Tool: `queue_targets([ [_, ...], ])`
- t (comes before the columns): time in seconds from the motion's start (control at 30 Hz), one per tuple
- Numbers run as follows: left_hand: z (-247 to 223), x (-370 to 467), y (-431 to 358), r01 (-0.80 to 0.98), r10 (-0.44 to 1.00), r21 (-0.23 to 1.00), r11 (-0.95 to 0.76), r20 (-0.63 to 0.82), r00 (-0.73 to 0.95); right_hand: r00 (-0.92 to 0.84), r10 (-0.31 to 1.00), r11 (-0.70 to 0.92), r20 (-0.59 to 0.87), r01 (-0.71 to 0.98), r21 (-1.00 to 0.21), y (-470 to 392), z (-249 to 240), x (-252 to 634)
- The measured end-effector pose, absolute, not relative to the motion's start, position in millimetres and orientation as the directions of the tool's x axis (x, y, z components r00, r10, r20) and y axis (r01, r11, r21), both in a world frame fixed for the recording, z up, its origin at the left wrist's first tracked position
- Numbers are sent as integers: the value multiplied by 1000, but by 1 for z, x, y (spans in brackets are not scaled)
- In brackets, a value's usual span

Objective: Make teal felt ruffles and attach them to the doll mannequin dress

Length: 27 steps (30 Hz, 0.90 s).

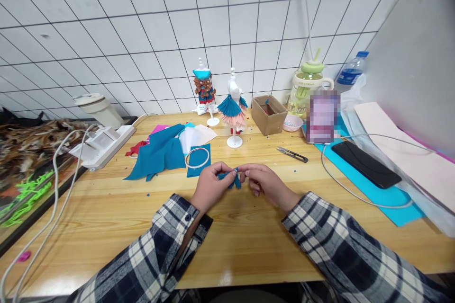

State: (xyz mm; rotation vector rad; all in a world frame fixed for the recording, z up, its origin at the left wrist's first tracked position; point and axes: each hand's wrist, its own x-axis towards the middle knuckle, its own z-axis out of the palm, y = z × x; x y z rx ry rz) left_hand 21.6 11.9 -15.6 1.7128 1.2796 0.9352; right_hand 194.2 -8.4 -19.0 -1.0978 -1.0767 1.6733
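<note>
Between thumb and fingers, my left hand pinches a small gathered piece of blue crepe paper just above the table. My right hand is at the same piece from the right, forefinger stretched to its top edge and the other fingers curled in; the fingertips partly hide the contact. Behind the hands stands a white mini mannequin dressed in blue and pink pleated paper. Left of it is a second mannequin in a brown and red outfit. A hoop lies on a blue square beside my left hand.
Blue sheets lie crumpled at left, near a power strip. Thread snips, a cardboard box, a pink dish and a green-lidded jug stand right of centre. A black phone and cable lie at far right.
</note>
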Motion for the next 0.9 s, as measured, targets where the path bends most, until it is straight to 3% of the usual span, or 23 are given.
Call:
queue_targets([
  [0.13, -18, 21, 13, 313, 964, 940, -134, 51, 261, -188, 966, -196, -179, -80, -977, -6, -21, 194],
  [0.3, -16, 24, 11, 381, 961, 911, -158, 53, 271, -121, 983, -137, -141, 41, -990, -5, -22, 192],
  [0.4, -14, 26, 10, 356, 950, 923, -143, 27, 311, -124, 986, -106, -110, 38, -994, -4, -22, 193],
  [0.6, -16, 25, 15, 90, 971, 996, 4, -25, 236, -218, 976, -46, -22, -106, -993, -2, -22, 196],
  [0.8, -15, 22, 17, 112, 986, 994, -2, -16, 165, -207, 977, -49, -39, -45, -998, 0, -27, 197],
  [0.9, -15, 22, 15, 0, 982, 999, 48, -47, 182, -196, 980, -47, -45, -8, -999, 1, -29, 200],
])
